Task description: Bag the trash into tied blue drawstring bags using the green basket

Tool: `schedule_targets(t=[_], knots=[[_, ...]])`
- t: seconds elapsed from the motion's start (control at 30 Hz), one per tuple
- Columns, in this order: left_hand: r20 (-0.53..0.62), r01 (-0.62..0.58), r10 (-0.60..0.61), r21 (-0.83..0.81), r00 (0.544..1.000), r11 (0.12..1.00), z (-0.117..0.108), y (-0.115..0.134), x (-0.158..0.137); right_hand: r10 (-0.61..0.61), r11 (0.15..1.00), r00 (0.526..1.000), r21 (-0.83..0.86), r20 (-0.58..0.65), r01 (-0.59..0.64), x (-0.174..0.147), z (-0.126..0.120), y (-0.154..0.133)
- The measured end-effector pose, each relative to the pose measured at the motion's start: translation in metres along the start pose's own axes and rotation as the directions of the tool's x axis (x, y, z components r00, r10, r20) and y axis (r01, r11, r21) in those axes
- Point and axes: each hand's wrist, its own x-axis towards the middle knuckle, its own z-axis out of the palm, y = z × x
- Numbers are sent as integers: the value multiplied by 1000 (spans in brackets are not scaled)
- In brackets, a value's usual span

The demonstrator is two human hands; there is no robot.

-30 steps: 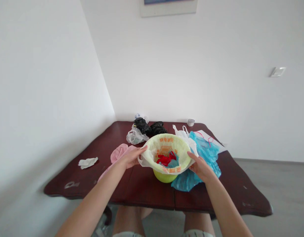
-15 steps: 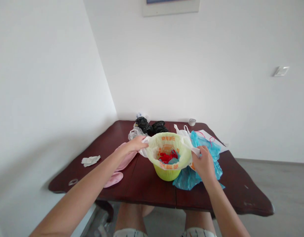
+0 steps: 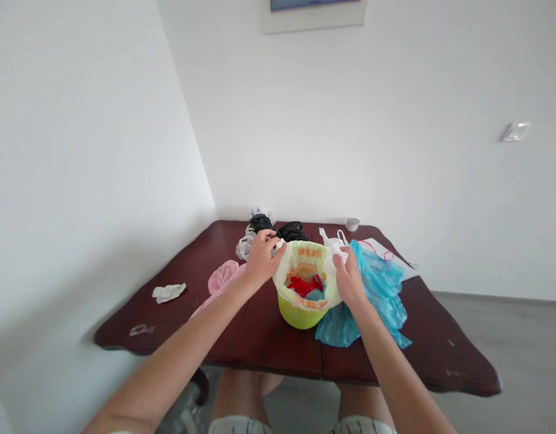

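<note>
A yellow-green plastic basket (image 3: 300, 317) stands upright on the table, lined with a white plastic bag (image 3: 314, 304) that has orange print and is folded over the rim. Inside lie crumpled red (image 3: 300, 286) and blue-grey pieces that I cannot identify. My left hand (image 3: 265, 258) pinches a gathered part of the bag at the basket's left rim. At the right rim, my right hand (image 3: 348, 274) is closed on another gathered part. Right beside the basket, partly behind my right forearm, spreads a crumpled blue plastic bag (image 3: 386, 292).
Pink cloth (image 3: 223, 275) and a white tissue (image 3: 169, 293) lie to the left on the dark wooden table (image 3: 273, 346). Black plastic bags (image 3: 293, 231) are heaped behind the basket. A small white cup (image 3: 352, 224) stands by the wall; a white sheet (image 3: 397, 259) lies far right.
Both hands have come inward to the basket's rim with the bag's gathered sides, which were stretched outward before. The left hand has also risen a little, uncovering more pink cloth.
</note>
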Motion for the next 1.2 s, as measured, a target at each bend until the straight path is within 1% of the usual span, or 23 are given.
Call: schedule_targets(t=[0.07,0.1,0.17,0.2,0.27,0.33,0.37,0.4,0.43,0.5,0.53,0.57,0.6,0.67,0.77,0.87,0.93,1.03,1.1,1.17,1.2], knots=[[-6,-78,78,-30,997,996,0,4,-1,-108,989,994,-109,-27,104,3,0,-5],[6,-100,101,-60,995,993,2,4,0,-154,973,988,-175,-17,149,5,0,-7],[53,-88,96,-127,994,988,9,3,4,-209,926,977,-315,34,209,12,1,-6],[81,-59,72,-151,994,987,15,1,7,-207,905,977,-367,58,214,17,1,-3],[137,-8,33,-181,990,984,26,-3,14,-165,886,983,-426,82,184,25,2,3],[183,12,24,-192,983,981,35,-7,20,-129,872,989,-467,75,149,31,3,8],[200,9,29,-187,979,982,37,-8,22,-120,846,990,-514,76,142,32,4,10],[213,0,38,-174,976,985,39,-10,22,-115,802,990,-579,87,144,33,5,11],[224,-15,50,-156,973,988,39,-11,22,-110,741,988,-653,110,155,32,6,11],[241,-60,85,-108,967,992,37,-12,18,-94,590,978,-781,187,206,30,7,10],[249,-90,108,-84,962,992,36,-12,16,-87,527,970,-816,226,237,29,8,9],[259,-125,137,-63,956,990,34,-12,14,-86,493,963,-829,255,264,28,9,9],[276,-164,171,-49,946,985,33,-12,12,-91,479,958,-832,272,282,27,9,9],[329,-244,243,-39,912,969,30,-10,8,-114,486,956,-824,272,292,26,10,13],[412,-347,335,-48,847,936,27,-2,5,-141,534,964,-803,226,266,29,11,20],[463,-427,405,-63,788,902,28,4,2,-168,607,965,-750,200,261,33,12,26],[476,-446,432,-92,766,890,29,3,1,-192,668,964,-696,181,264,37,12,28],[436,-437,449,-134,780,889,31,-8,2,-239,761,965,-596,110,257,40,10,28],[377,-389,420,-158,826,907,32,-16,3,-272,814,961,-520,54,260,40,7,26],[336,-283,337,-198,880,938,32,-20,6,-312,847,950,-451,5,281,39,5,22],[328,-231,295,-220,897,948,33,-19,8,-339,854,941,-425,-16,301,39,4,19]])
